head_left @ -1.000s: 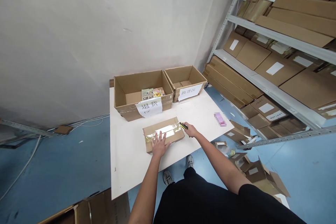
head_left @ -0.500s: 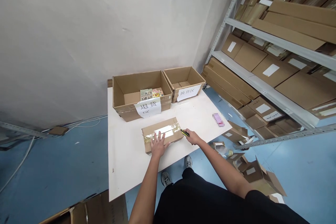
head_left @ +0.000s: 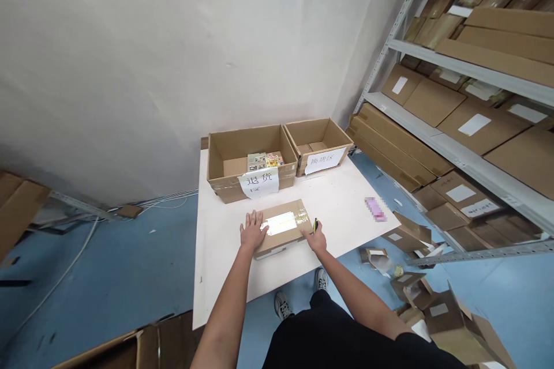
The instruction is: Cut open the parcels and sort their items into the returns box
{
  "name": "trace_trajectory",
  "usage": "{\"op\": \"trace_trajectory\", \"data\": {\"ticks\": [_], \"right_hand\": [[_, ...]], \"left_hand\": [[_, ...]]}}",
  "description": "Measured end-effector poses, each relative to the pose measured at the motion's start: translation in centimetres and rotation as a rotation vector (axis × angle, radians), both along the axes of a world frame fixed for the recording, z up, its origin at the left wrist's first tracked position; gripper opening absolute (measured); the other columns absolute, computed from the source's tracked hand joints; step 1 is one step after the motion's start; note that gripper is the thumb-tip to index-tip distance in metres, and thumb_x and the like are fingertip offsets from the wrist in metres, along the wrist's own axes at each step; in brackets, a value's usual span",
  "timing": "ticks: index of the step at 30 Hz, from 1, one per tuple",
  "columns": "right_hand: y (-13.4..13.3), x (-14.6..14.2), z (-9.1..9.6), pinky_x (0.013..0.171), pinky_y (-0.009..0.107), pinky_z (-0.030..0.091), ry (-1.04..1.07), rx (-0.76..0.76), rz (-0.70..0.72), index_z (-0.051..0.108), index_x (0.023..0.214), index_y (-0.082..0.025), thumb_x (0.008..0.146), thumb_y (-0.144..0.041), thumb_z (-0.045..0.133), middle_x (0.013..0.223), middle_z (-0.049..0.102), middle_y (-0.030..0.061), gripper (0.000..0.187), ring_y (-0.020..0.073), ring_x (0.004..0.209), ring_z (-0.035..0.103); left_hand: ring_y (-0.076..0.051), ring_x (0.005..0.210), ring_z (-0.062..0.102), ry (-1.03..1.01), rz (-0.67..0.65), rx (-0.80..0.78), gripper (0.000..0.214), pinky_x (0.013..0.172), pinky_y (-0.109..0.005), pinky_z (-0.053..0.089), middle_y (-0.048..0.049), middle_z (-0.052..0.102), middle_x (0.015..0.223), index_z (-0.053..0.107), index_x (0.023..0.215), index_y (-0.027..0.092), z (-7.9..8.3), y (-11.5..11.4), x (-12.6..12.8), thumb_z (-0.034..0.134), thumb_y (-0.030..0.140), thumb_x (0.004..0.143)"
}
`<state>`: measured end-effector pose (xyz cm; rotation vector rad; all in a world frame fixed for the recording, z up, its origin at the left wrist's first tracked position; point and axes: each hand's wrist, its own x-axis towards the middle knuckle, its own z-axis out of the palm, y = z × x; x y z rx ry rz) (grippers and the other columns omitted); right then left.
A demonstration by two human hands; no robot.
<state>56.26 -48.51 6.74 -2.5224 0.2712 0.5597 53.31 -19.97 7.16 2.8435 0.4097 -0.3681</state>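
A taped brown cardboard box (head_left: 282, 220) lies on the white table (head_left: 225, 277), a white label on its top and shiny tape near its right end. At its left end my left hand (head_left: 252, 233) rests with fingers spread, the thumb over the label's edge. My right hand (head_left: 317, 238) is closed around a yellow-and-black utility knife (head_left: 315, 224), which points upward. The thumb side of that hand touches the box's right end. How far the blade is out cannot be seen.
Two open cartons with paper signs stand at the table's back; the left carton (head_left: 225, 184) holds printed packs, beside the right carton (head_left: 303, 167). A pixelated pink item (head_left: 375, 209) lies on the right. Metal shelving (head_left: 415, 109) and floor boxes (head_left: 450, 311) stand further right.
My right hand has drawn the knife off the tape at the box's right end and now touches that end. My left hand shifted to the left end. The box's upper face shows one wide label.
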Motion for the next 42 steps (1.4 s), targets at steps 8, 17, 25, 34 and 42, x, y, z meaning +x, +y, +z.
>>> {"op": "trace_trajectory", "data": {"ticks": [8,17,25,34,42], "right_hand": [[2.5,9.3,1.1,0.090,0.039,0.052,-0.093,-0.041,-0.040,0.016,0.161,-0.017,0.092,-0.060,0.062,0.124,0.071,0.0194,0.093,0.0318,0.115,0.070],[0.6,10.2,1.9,0.087,0.038,0.052,-0.169,0.026,0.007,0.015,0.162,-0.017,0.094,-0.059,0.058,0.126,0.071,0.0174,0.091,0.0328,0.114,0.070],[-1.3,-0.3,-2.2,0.086,0.037,0.053,-0.133,0.044,0.141,0.017,0.162,-0.019,0.090,-0.065,0.061,0.128,0.070,0.0164,0.097,0.0335,0.116,0.070],[2.6,5.8,-0.2,0.086,0.033,0.048,-0.139,0.026,0.362,0.018,0.163,-0.025,0.083,-0.051,0.077,0.129,0.070,0.0127,0.102,0.0302,0.114,0.069],[7.8,11.6,1.5,0.089,0.033,0.046,-0.119,-0.078,0.581,0.015,0.165,-0.030,0.065,-0.044,0.093,0.130,0.068,0.0128,0.128,0.0319,0.118,0.066]], "left_hand": [[-0.040,0.132,0.048,-0.011,0.107,0.141,0.068,0.103,-0.051,0.043,-0.0236,0.052,0.149,0.046,0.155,0.015,0.7,-4.9,-4.2,0.027,0.055,0.103],[-0.026,0.113,0.064,-0.048,-0.013,-0.022,0.049,0.091,-0.037,0.051,-0.0132,0.062,0.132,0.063,0.139,0.027,2.8,-6.5,-3.2,0.030,0.037,0.104],[-0.036,0.137,0.052,0.071,-0.147,-0.085,0.062,0.100,-0.050,0.053,0.0017,0.013,0.175,0.026,0.164,0.040,0.2,-5.6,-0.8,0.029,0.046,0.102],[-0.038,0.159,0.012,-0.143,0.113,0.120,0.062,0.118,-0.055,0.036,-0.0016,0.016,0.175,0.034,0.162,0.029,-1.9,-6.5,-6.1,0.032,0.049,0.103],[-0.032,0.157,0.027,-0.016,0.035,0.046,0.066,0.123,-0.050,0.030,-0.0149,0.037,0.166,0.047,0.156,0.016,-0.9,-7.2,-8.8,0.032,0.052,0.103]]}}
